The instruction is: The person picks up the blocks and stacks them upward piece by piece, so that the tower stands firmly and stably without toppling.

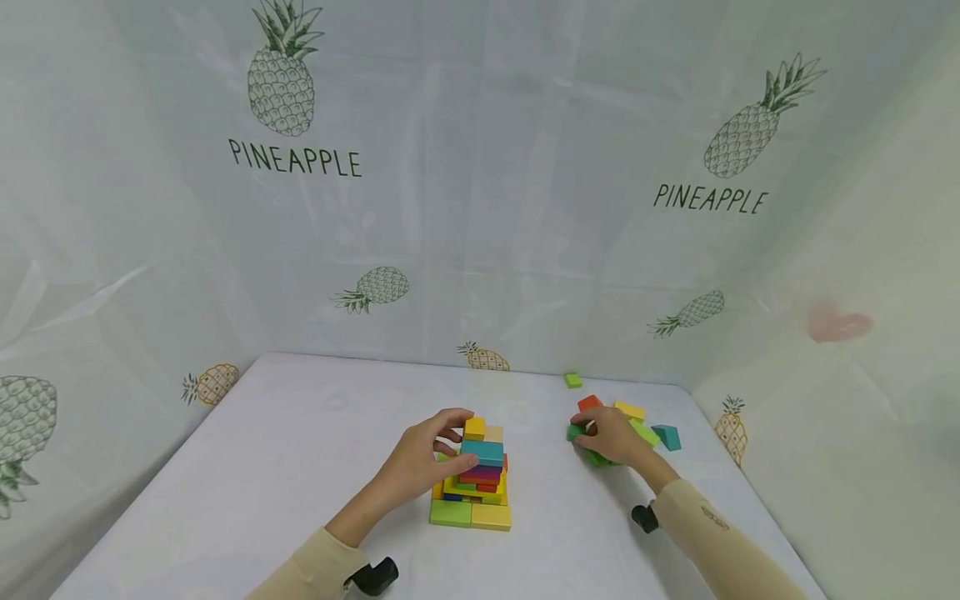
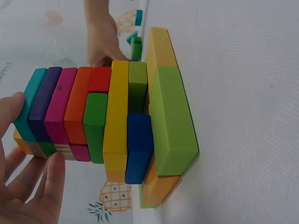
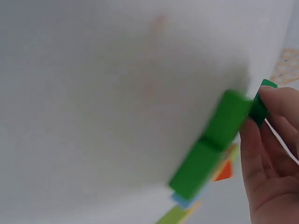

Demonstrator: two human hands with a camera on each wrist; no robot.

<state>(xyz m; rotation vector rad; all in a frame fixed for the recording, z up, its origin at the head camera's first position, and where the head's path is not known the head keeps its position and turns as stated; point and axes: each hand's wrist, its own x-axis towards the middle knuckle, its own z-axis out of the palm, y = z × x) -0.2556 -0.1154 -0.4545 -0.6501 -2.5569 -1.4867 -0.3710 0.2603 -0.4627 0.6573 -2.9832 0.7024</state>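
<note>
A tower of coloured wooden blocks [image 1: 480,475] stands on the table, widest at its base. My left hand [image 1: 423,450] steadies its top, thumb against the teal block [image 2: 32,100] and fingers around the other side. Below the teal block lie purple, magenta, orange and red blocks, over a long yellow block [image 2: 117,112]. Light green and yellow blocks form the base. To the right, my right hand [image 1: 611,435] pinches a dark green block [image 3: 259,108] between thumb and fingers. Close beneath that hand, two green blocks [image 3: 210,142] appear blurred in the right wrist view.
Loose blocks lie around the right hand: a red one [image 1: 590,402], a yellow one [image 1: 628,411] and a teal one [image 1: 667,437]. A small light green block [image 1: 573,380] sits near the table's back edge. A pineapple-print curtain [image 1: 480,208] hangs behind the white table [image 1: 322,433].
</note>
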